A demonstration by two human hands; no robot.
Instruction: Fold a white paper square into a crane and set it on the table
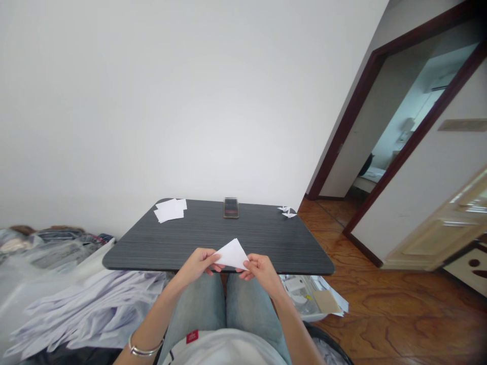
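A white sheet of paper (233, 254), folded into a triangle, is held up just over the table's near edge, its peak pointing away from me. My left hand (198, 264) pinches its left corner between thumb and fingers. At the right corner, my right hand (262, 271) grips it the same way. Several loose white paper sheets (170, 210) lie overlapping at the table's far left. Folded paper cranes (289, 215) sit at the far right corner.
The dark table (160, 248) stands against a white wall. A phone-like device (231, 208) leans upright at its back middle. Left of the table are piled clothes (95, 304); below right is a bin with papers (308, 299). A doorway opens at right.
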